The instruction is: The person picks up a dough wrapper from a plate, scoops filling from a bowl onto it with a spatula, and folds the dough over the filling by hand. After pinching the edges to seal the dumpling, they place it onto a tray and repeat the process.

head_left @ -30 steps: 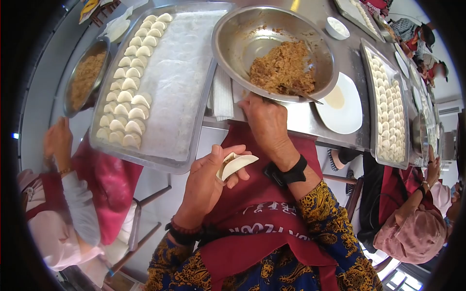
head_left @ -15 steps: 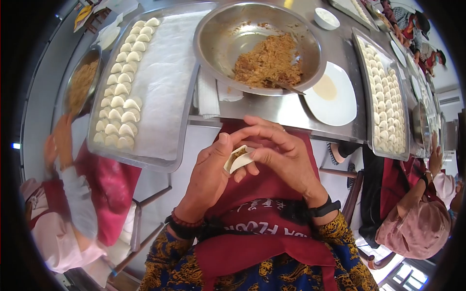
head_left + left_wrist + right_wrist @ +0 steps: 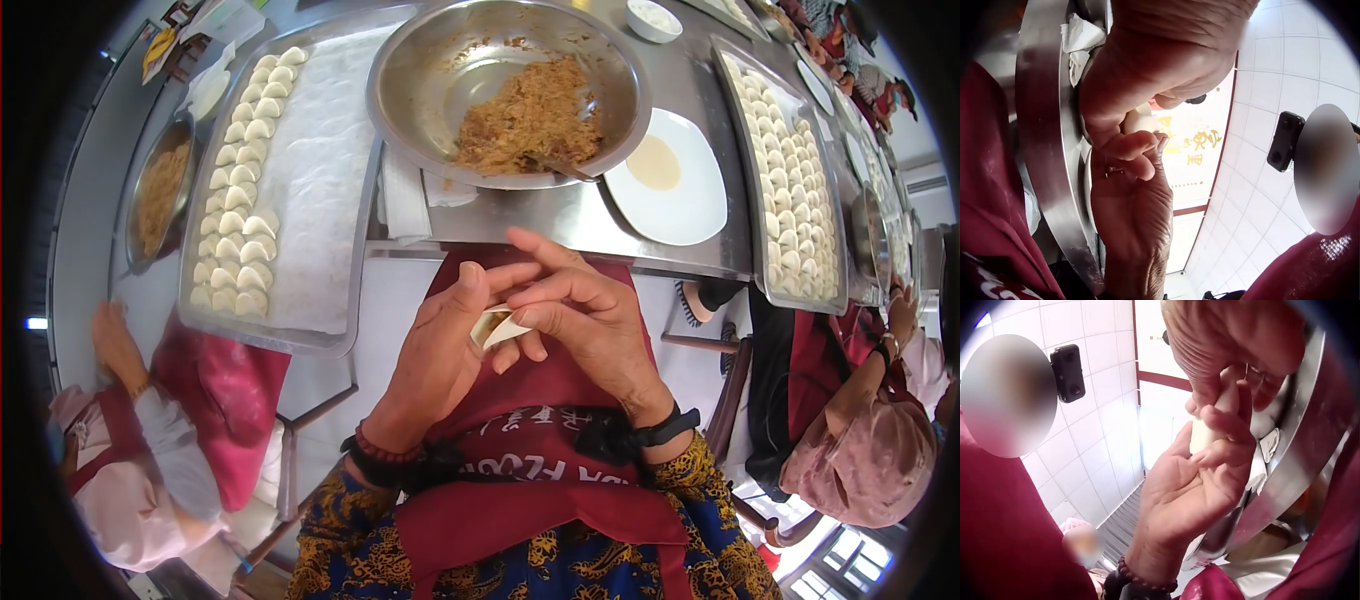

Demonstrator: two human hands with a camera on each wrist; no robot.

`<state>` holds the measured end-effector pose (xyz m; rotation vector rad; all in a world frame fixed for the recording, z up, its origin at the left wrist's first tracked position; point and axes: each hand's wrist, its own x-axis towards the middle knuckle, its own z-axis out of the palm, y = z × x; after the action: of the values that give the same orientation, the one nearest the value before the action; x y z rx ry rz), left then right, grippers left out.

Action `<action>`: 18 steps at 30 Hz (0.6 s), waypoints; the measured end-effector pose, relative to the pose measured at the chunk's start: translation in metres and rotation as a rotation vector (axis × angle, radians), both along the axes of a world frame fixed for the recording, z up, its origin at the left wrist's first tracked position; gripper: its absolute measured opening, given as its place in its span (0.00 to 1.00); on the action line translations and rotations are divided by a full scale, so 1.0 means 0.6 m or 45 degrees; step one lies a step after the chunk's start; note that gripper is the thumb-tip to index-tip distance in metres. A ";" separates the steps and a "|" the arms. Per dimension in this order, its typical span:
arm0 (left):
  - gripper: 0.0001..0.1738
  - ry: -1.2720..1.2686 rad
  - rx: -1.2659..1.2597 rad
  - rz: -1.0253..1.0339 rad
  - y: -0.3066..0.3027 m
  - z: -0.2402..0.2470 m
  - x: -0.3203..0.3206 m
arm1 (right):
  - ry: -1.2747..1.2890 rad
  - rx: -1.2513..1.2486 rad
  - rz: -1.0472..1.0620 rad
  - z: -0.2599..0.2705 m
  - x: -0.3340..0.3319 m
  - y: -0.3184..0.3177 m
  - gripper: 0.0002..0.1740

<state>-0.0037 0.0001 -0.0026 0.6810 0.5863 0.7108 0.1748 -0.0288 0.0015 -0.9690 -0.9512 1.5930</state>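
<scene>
A folded dumpling with some brown filling showing sits between both hands, in front of the apron. My left hand holds it from the left, fingers curled beneath and thumb raised. From the right, my right hand pinches its edge between thumb and forefinger. In the right wrist view the pale wrapper lies in the curled fingers of my left hand, with my right hand above. The left wrist view shows only a bit of the wrapper, mostly hidden by fingers.
Beyond the hands are a steel bowl of filling with a utensil, a white plate, a tray with rows of dumplings at left, and another dumpling tray at right. People sit on both sides; white cloths lie at the table edge.
My right hand has come from the bowl's near rim down to the dumpling and now pinches its edge. The wrapper's opening looks narrower. The table scene has shifted slightly left and up in view.
</scene>
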 end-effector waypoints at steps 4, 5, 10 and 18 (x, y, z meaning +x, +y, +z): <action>0.38 -0.081 -0.293 0.213 -0.007 0.008 0.029 | -0.222 0.279 -0.192 -0.019 0.005 0.000 0.05; 0.38 -0.082 -0.291 0.210 -0.007 0.007 0.030 | -0.223 0.281 -0.194 -0.018 0.006 0.000 0.05; 0.39 -0.296 -0.368 0.162 -0.008 0.013 0.030 | -0.397 0.250 -0.179 -0.025 0.012 -0.005 0.08; 0.39 -0.119 -0.273 0.016 -0.004 0.017 0.012 | -0.406 0.204 -0.076 -0.019 0.019 -0.001 0.15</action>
<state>0.0037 -0.0021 0.0076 0.4438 0.5717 0.6764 0.1863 -0.0296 -0.0101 -1.1473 -1.2361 1.3129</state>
